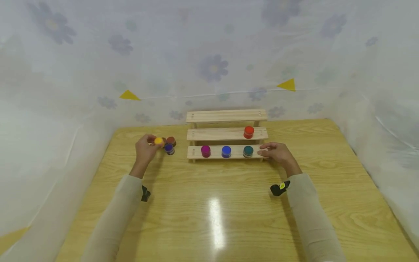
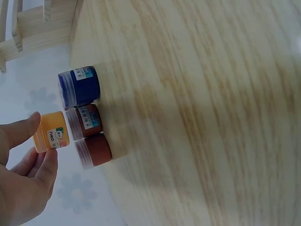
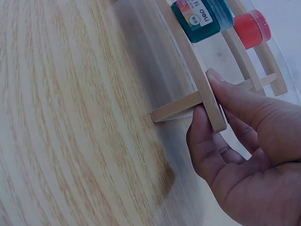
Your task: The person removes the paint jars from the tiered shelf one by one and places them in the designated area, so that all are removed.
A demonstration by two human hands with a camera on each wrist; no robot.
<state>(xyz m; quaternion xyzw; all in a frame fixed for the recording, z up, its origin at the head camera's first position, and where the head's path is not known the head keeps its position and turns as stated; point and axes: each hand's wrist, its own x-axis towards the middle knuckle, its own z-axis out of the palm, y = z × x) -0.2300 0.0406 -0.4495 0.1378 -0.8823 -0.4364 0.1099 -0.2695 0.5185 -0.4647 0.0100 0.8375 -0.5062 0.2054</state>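
Observation:
Between thumb and fingers, my left hand [image 1: 144, 149] pinches a yellow paint jar [image 2: 52, 132], raised above the other jars at the left. Close under it stand a dark blue paint jar [image 2: 81, 86] and two brown jars, one brown paint jar [image 2: 86, 120] beside a reddish-brown paint jar [image 2: 96, 151]. My right hand [image 1: 277, 154] grips the right end of the lowest step of a three-step wooden rack [image 1: 216, 153]. Along that step sit a magenta jar [image 1: 206, 151], a blue jar [image 1: 226, 151] and a teal jar [image 1: 248, 151]. A red jar [image 1: 248, 132] stands on the middle step.
The rack is at the back of a wood-grain table [image 1: 183, 203], near a flowered sheet [image 1: 212, 43] that hangs behind and along both sides. Two yellow triangles, a left triangle [image 1: 129, 95] and a right triangle [image 1: 288, 85], show on the sheet.

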